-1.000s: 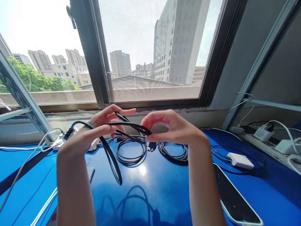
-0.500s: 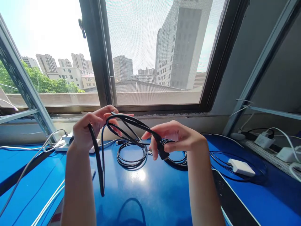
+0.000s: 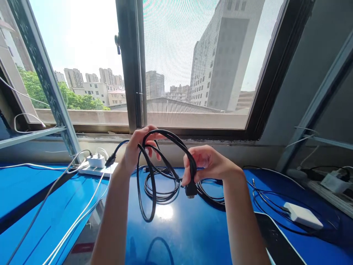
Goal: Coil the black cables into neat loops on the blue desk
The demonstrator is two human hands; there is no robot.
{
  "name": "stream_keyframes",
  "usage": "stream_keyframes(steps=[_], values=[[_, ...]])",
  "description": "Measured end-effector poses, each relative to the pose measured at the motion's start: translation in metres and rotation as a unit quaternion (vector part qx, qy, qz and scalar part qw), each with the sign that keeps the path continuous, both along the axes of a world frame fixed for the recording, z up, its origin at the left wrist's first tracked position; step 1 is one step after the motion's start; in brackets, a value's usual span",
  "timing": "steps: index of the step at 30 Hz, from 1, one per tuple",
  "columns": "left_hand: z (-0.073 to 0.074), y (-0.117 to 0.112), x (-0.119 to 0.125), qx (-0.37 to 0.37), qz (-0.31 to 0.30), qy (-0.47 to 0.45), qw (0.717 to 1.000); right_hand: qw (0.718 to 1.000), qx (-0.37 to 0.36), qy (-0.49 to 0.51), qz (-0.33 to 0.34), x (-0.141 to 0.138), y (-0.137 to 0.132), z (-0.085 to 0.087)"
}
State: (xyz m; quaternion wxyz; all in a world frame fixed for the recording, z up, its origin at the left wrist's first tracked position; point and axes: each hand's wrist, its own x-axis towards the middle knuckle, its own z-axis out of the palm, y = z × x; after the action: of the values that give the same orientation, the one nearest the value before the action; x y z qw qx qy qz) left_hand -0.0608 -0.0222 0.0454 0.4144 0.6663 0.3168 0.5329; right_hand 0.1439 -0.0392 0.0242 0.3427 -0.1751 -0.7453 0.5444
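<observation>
A thick black cable hangs in loose loops between my two hands, above the blue tabletop. My right hand pinches it just above a black plug with a metal end, which points down. At the upper left, my left hand has the other part of the loops over its fingers, with the thumb side hidden behind the strands. Another black plug dangles on a short length of cable to the left of that hand. Behind and below lie two coiled black cables on the table, the right one partly covered by my right hand.
A white power strip with a charger stands at the left, with white cords running forward. On the right are a white adapter with black cord and a dark tablet-like panel. Metal posts and the window stand behind.
My left hand has come nearer my right, gathering the cable into a rounder loop. The plug in my right hand now points straight down. A second plug now shows at the left; the view has shifted.
</observation>
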Motion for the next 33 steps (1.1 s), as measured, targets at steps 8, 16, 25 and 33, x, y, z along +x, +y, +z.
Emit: stream_keyframes(steps=[8,16,25,33], values=[[-0.001,-0.001,-0.013,0.05,-0.01,-0.038,0.998,0.989,0.086,-0.013,-0.118,-0.004,-0.001,0.003],[-0.001,-0.004,-0.019,0.003,-0.042,0.07,0.997,0.986,0.106,-0.054,-0.116,-0.008,0.0,0.003],[-0.007,0.003,-0.038,-0.067,-0.266,0.067,0.959,0.991,0.106,0.075,0.034,0.002,0.009,-0.005],[-0.006,-0.001,-0.021,-0.034,-0.254,0.013,0.967,0.996,0.012,0.011,0.084,0.005,0.004,-0.002]])
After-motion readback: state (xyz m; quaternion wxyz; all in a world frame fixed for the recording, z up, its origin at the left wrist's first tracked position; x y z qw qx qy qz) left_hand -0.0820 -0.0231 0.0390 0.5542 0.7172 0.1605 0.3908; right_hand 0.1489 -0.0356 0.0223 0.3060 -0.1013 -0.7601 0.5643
